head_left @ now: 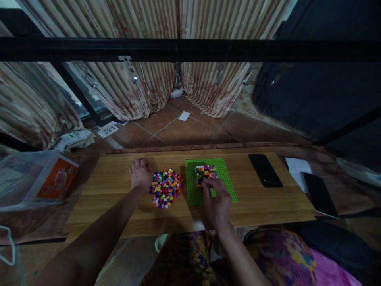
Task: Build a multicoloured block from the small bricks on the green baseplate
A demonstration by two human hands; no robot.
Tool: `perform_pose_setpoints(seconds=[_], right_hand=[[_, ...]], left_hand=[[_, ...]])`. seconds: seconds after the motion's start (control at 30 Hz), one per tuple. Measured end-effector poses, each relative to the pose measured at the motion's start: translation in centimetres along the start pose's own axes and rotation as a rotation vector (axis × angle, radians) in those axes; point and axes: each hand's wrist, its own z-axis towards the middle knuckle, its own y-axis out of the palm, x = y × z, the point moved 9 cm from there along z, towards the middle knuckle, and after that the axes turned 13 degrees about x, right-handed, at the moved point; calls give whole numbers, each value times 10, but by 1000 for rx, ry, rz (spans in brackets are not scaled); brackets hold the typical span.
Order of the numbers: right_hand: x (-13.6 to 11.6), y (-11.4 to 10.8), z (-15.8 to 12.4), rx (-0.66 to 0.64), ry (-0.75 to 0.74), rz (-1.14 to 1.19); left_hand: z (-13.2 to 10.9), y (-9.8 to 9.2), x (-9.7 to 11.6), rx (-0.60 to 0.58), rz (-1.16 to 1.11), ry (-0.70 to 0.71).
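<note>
My left hand (141, 173) lies on the wooden table at the upper left edge of a heap of small, many-coloured toy bricks (166, 188). Its fingers rest on the tabletop, apart, and nothing shows in them. To the right of the heap is a green studded baseplate (228, 184). A compact block of multicoloured bricks (206, 171) stands on it, with white and orange at its left side. My right hand (218, 198) is over the baseplate, thumb and forefinger pinched together at the near edge of that block. Whatever lies between those fingertips is too small to make out.
A black phone (264, 170) lies on the table's right part. Beyond the right edge are white paper (298, 171) and another dark flat device (320, 194). A clear plastic bin (24, 178) with an orange label stands at left. A black bar (190, 49) crosses before curtains.
</note>
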Motion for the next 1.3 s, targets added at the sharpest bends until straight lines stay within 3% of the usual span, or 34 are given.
perform_pose_setpoints(seconds=[0.1, 0.17, 0.33, 0.53, 0.63, 0.77, 1.07, 1.2, 1.3], right_hand=[[-21, 44, -30, -312, -67, -40], [-20, 64, -45, -400, -56, -119], [-15, 92, -57, -508, -73, -252], [-16, 101, -58, -579, -108, -333], [-21, 91, -53, -484, -96, -242], [-21, 58, -43, -303, -31, -83], [30, -17, -21, -58, 161, -94], [48, -32, -7, 29, 199, -136], [52, -31, 3, 26, 176, -109]], left_hand=[[0, 1, -1, -1, 6, 4], [0, 1, -2, 7, 7, 2], [0, 2, -2, 19, -1, 1], [1, 0, -1, 12, -13, 1], [1, -2, 1, 3, -15, 5], [1, -3, 2, -15, -16, -1], [2, 0, 2, -19, 22, 6], [2, 1, 1, -12, 20, 7], [1, -1, 1, -4, 21, 13]])
